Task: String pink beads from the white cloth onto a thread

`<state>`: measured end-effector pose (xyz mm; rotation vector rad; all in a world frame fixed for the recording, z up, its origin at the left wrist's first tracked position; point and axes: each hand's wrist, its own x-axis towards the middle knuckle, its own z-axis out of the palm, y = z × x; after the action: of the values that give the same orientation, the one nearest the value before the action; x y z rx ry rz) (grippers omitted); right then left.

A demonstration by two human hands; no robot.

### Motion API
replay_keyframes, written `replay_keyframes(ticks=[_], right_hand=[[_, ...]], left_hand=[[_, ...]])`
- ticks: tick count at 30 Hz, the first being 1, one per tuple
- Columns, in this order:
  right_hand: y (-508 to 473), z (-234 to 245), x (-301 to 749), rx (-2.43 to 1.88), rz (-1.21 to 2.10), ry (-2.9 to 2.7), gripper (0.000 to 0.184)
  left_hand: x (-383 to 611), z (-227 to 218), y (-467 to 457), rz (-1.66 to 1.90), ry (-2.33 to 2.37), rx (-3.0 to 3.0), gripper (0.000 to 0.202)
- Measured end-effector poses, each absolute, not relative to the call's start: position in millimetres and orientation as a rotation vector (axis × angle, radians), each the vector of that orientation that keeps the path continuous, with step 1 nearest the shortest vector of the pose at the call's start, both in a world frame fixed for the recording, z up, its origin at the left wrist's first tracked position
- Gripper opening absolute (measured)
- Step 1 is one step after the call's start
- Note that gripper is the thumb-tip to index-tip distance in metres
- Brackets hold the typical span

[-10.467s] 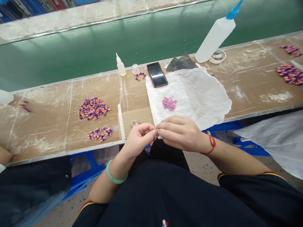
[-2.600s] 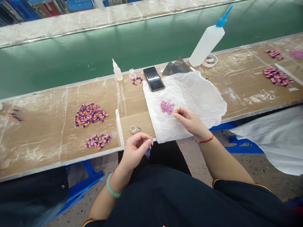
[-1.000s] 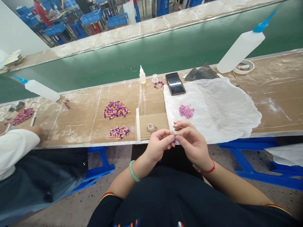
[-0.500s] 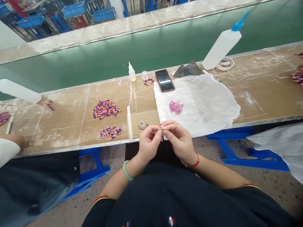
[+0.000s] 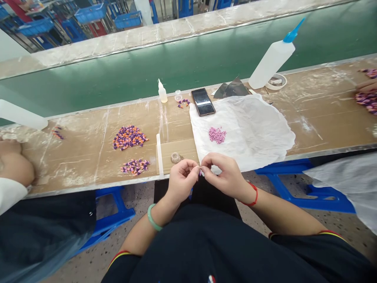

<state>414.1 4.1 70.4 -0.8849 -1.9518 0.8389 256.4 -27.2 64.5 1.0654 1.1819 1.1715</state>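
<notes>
My left hand [image 5: 182, 181] and my right hand [image 5: 222, 175] meet fingertip to fingertip just off the near edge of a crumpled white paper sheet [image 5: 253, 137]. Between them, both pinch a tiny purple piece [image 5: 200, 171], mostly hidden by my fingers. A small heap of pink beads [image 5: 217, 135] lies on the paper, beyond my right hand. Nearest my left hand stands a small glass jar [image 5: 176, 157] on a cardboard piece. Two heaps of purple-and-orange pieces [image 5: 129, 137] lie further left.
A black smartphone [image 5: 202, 101], a small glue bottle [image 5: 161, 92], a large squeeze bottle with a blue nozzle [image 5: 271, 65] and a tape roll [image 5: 276, 82] stand along the bench's far edge. A co-worker's hand [image 5: 14, 163] rests at left, another person's hand [image 5: 366, 87] at right.
Compared with 2.6 seconds ago, my right hand has left the pink heap and joined my left at the paper's near edge. The view has swung slightly, and both side co-workers' hands have come into view.
</notes>
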Motion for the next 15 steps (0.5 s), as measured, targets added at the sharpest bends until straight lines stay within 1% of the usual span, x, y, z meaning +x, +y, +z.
replay_keyframes(ticks=[5,11,13,15], right_hand=[[5,68,411,-0.900,0.867,-1.946,0.014],[14,76,409,-0.817,1.360,-1.858,0.016],[23,75,405,-0.794,1.344,-1.940,0.015],[36,70,398,-0.783,1.153,-2.132,0.014]], left_hand=[[254,63,-26,1.166,1.176,1.038,0.030],[238,59,-33,1.219,1.158,0.923,0.036],[228,54,-38,1.232,1.196,0.901,0.038],[217,49,-45,1.244,1.246,0.864,0.037]])
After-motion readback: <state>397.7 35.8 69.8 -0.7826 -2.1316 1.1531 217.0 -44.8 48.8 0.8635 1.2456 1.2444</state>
